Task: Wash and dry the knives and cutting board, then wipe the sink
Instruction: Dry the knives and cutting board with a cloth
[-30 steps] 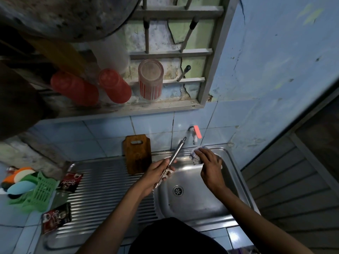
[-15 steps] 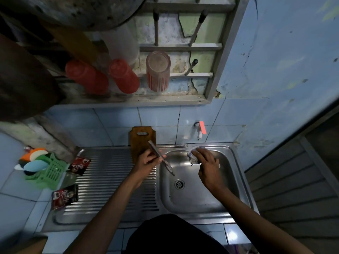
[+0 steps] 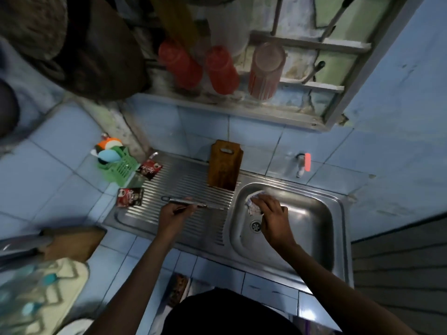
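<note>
Two hands busy: left hand point(image 3: 174, 212) pinches the knife point(image 3: 191, 203), long axis flat across the drainboard point(image 3: 193, 228), left of the sink point(image 3: 314, 238). Right hand point(image 3: 272, 213) grips a cloth point(image 3: 252, 204) in the basin. Set-down falls to the left hand.

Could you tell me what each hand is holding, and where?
Left hand grips a knife around its middle; right hand clutches a bunched cloth inside the sink.

1 knife point(image 3: 191, 203), 1 board point(image 3: 225, 165), 3 cups point(image 3: 221, 68), 2 sachets point(image 3: 130, 196), 2 hands point(image 3: 175, 211)
</note>
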